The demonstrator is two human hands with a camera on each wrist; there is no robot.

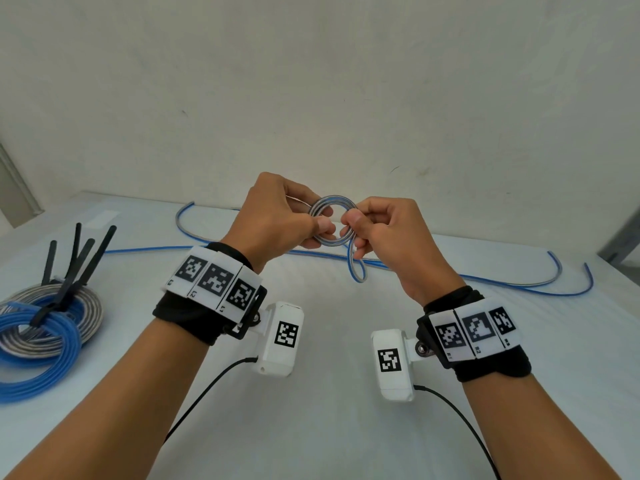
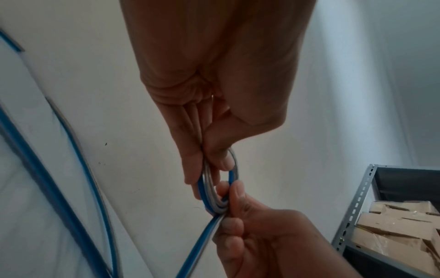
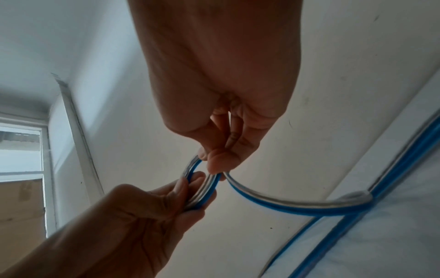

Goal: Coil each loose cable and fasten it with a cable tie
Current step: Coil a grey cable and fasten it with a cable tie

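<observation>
A flat blue-and-clear cable (image 1: 485, 284) trails in long curves over the white table (image 1: 329, 341). Its near end is wound into a small coil (image 1: 332, 204) held up above the table. My left hand (image 1: 277, 216) pinches the coil's left side between thumb and fingers. My right hand (image 1: 377, 230) pinches its right side, where the loose run drops in a loop (image 1: 356, 268). The left wrist view shows the coil (image 2: 234, 169) between my left hand (image 2: 204, 150) and my right hand (image 2: 240, 212). The right wrist view shows my right hand (image 3: 219, 159) on the coil (image 3: 204, 190).
Two finished coils (image 1: 45, 327), blue and grey, lie at the table's left, bound with black cable ties (image 1: 74, 268) that stick upward. A metal shelf with cardboard boxes (image 2: 400, 225) stands to the right. A wall (image 1: 311, 81) rises behind the table.
</observation>
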